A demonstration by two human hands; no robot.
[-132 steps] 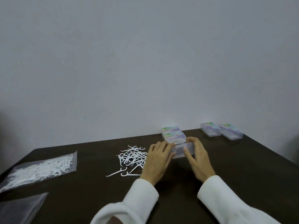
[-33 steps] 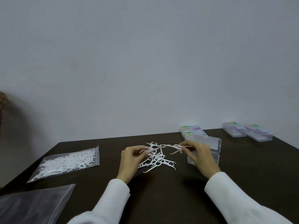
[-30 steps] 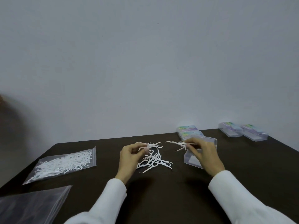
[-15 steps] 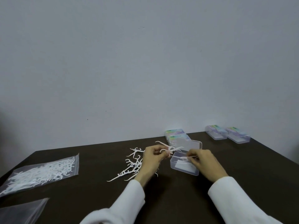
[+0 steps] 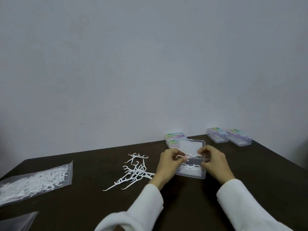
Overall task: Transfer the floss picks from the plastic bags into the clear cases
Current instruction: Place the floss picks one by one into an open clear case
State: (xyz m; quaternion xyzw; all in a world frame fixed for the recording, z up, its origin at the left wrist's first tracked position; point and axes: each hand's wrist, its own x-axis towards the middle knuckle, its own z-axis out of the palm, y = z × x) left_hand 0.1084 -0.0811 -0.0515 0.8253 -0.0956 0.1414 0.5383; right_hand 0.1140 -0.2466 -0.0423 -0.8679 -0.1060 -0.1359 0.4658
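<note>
A zip plastic bag point(image 5: 35, 182) full of white floss picks lies flat at the table's point(image 5: 83, 205) left side; an empty bag's point(image 5: 16, 220) corner shows below it. A loose pile of floss picks point(image 5: 135, 170) lies just left of the left hand point(image 5: 168, 165). That hand's fingers are curled, pinching a small bunch of picks point(image 5: 185, 156) above the open clear case point(image 5: 191, 173). The right hand point(image 5: 214, 161), fingers likewise curled, pinches the same bunch from the other side. A few picks already lie inside the case, whose lid point(image 5: 191, 145) stands raised behind. Two stacked closed cases point(image 5: 175, 136) sit behind it, and two more closed cases point(image 5: 228, 136) at far right. Coloured labels are present; the writing is illegible.
</note>
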